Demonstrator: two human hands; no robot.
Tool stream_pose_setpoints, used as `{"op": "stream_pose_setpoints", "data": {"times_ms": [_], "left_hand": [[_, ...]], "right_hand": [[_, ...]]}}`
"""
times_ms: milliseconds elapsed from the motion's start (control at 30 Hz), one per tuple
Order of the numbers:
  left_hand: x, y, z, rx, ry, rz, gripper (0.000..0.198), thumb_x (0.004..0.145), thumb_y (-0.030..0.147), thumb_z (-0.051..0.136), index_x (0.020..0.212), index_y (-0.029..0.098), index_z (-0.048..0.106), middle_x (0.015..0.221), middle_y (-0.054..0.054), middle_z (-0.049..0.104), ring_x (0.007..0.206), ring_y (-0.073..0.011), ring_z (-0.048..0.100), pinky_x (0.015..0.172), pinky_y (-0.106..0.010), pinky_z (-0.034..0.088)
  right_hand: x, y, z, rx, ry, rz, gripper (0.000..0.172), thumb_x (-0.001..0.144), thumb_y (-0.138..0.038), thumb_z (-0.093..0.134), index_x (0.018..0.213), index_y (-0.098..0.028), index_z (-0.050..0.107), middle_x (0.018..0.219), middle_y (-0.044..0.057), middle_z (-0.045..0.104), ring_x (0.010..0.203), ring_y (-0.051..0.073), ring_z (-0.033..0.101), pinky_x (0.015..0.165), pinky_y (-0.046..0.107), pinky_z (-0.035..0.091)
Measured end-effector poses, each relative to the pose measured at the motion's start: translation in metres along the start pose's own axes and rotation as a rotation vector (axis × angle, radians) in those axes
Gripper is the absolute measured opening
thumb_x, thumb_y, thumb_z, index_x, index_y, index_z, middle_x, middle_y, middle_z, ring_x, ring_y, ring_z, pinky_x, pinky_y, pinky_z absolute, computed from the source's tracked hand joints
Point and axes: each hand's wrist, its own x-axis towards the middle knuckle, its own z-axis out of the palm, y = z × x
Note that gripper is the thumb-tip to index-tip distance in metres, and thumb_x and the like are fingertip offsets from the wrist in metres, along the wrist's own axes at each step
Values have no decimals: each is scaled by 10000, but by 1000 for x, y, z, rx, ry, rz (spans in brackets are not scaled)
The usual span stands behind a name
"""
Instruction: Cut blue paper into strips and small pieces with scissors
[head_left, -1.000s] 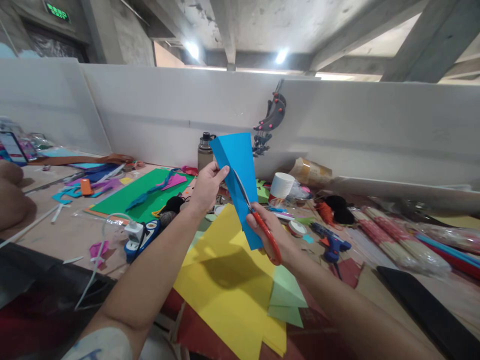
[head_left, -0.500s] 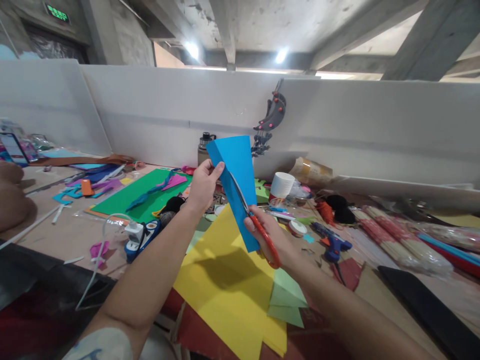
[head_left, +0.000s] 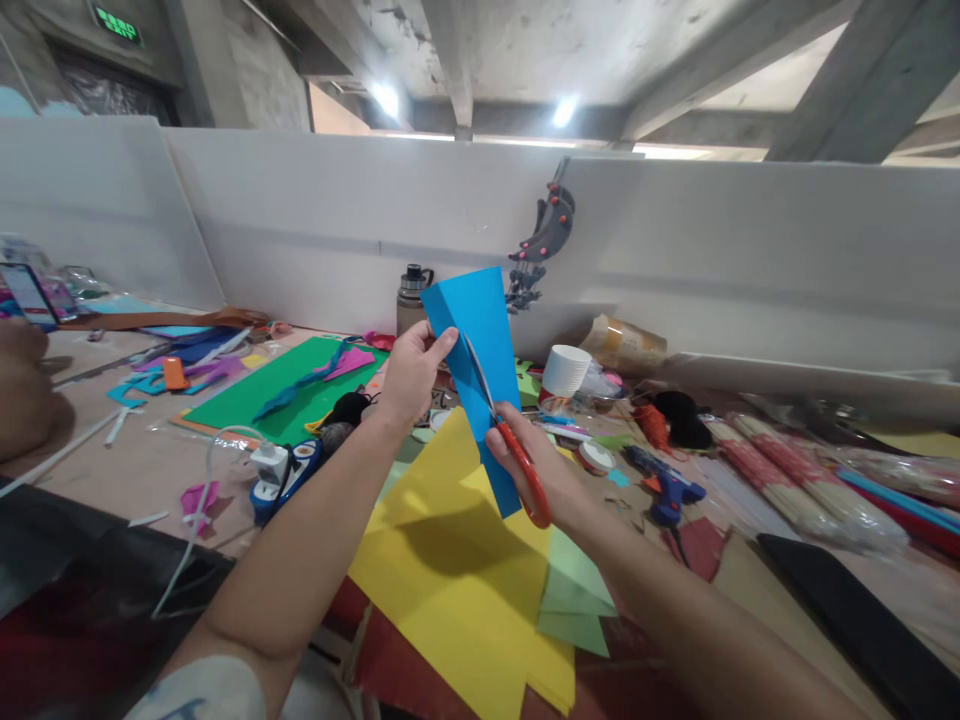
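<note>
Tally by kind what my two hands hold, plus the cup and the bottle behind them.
blue paper sheet: 1, in the left hand
red-handled scissors: 1, in the right hand
white cup: 1
bottle: 1
Total: 4

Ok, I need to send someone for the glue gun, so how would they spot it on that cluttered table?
Below the long white partition stands a white paper cup. Nearer the camera and right of it, beside the right hand holding scissors, lies the glue gun: blue, pistol-shaped, unlike the red stick bundles to its right.
</note>
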Motion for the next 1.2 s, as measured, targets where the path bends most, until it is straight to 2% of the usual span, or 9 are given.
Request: {"op": "stream_pose_setpoints", "data": {"times_ms": [433, 933, 1200], "left_hand": [[1, 0, -2, 2, -19, -5, 318, 726, 428, 713, 863, 164, 600, 696, -11, 630, 512, -111, 568, 417, -213, 476], [0, 1, -1, 12, -24, -16, 326, 730, 431, 708, 883, 165, 597, 738, -29, 669, 518, -127, 594, 411, -230, 492], [0, 1, -1, 10, -30, -22, 318, 729, 420, 708, 879, 162, 597, 711, -24, 659, 502, -123, 581, 414, -231, 495]], "right_hand": [[3, 7, -1, -19, 27, -32, 303, 932, -508, 414, 899, -213, 475, 758, -10, 458, 702, 153, 456, 627, 280, 373], [3, 5, -1, -1, 40, -19, 308, 916, -504, 448, 816, -213, 459, 669, -37, 409, 615, 129, 394, 553, 263, 308], [2, 8, -2, -47, 23, -28, 310, 928, -510, 421, 895, -210, 495, 714, -19, 474, 652, 146, 450, 584, 269, 358]]}}
